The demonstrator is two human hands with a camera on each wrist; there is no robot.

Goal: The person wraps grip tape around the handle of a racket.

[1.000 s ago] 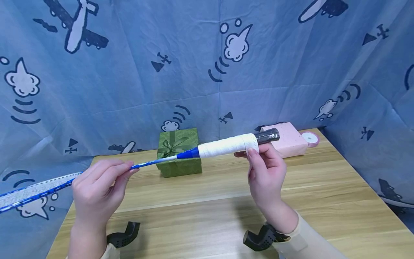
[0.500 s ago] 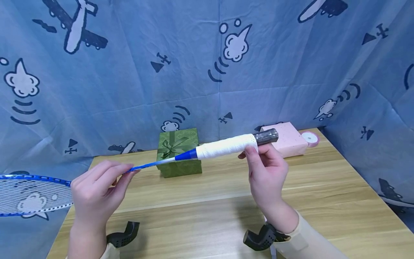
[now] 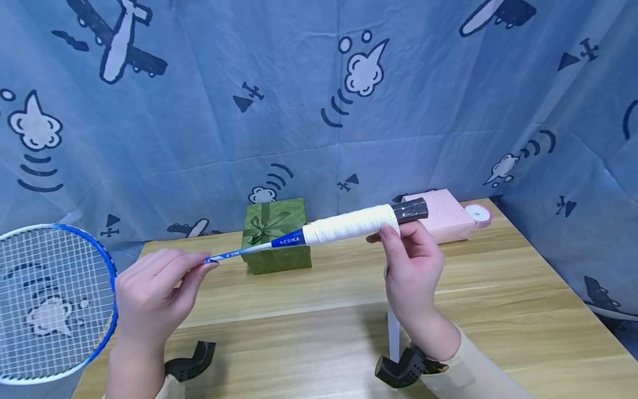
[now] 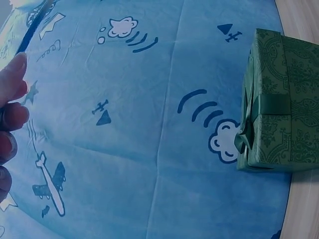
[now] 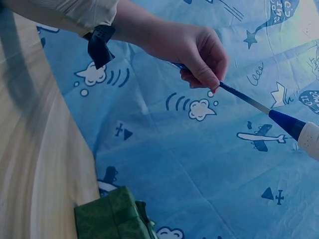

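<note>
A blue badminton racket is held level above the wooden table (image 3: 498,310). Its strung head (image 3: 50,302) hangs off the left side, now facing me. My left hand (image 3: 154,288) pinches the thin blue shaft (image 3: 239,252) between thumb and fingers; the right wrist view shows that pinch (image 5: 202,62). The handle wears white grip tape (image 3: 349,224), with a bare black butt end (image 3: 411,210). My right hand (image 3: 408,266) grips the handle from below near the tape's end, thumb on the tape edge. A loose strip of tape (image 3: 394,332) hangs down beside my right wrist.
A green gift box with a bow (image 3: 276,234) sits at the table's back, also in the left wrist view (image 4: 279,99). A pink box (image 3: 443,213) and a ribbon roll (image 3: 477,213) stand back right. Blue patterned cloth (image 3: 319,100) walls the area.
The racket has rolled about its long axis: its head went from edge-on to face-on at the left. Both hands kept their places and holds.
</note>
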